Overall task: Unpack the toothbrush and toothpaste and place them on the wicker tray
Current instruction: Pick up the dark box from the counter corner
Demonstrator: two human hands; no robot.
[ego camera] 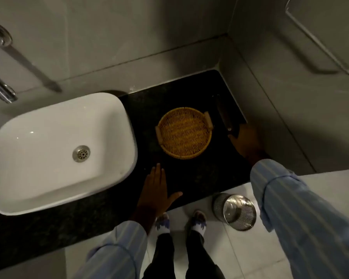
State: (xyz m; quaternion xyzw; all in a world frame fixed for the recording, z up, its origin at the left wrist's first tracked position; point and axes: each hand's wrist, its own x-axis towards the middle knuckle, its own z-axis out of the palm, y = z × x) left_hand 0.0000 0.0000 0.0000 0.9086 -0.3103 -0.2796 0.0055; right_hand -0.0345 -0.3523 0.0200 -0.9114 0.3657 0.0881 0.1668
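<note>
the dark slim package (225, 115) lies on the tabletop (189, 178) at three o'clock of the empty wicker tray (184, 132). it looks light and stiff; pinch its near end. right hand (245, 140) touches it, grip unclear; left hand (156, 191) rests flat, fingers spread.

Wicker tray (184, 132): round, golden-yellow woven cane, low raised rim, two small handles on opposite sides. Upright and holding nothing, on the black stone countertop (189, 178) midway between its front and back edges.

Dark oblong package (225, 115): near the countertop's right edge, just beside the tray; contents indiscernible.
</note>
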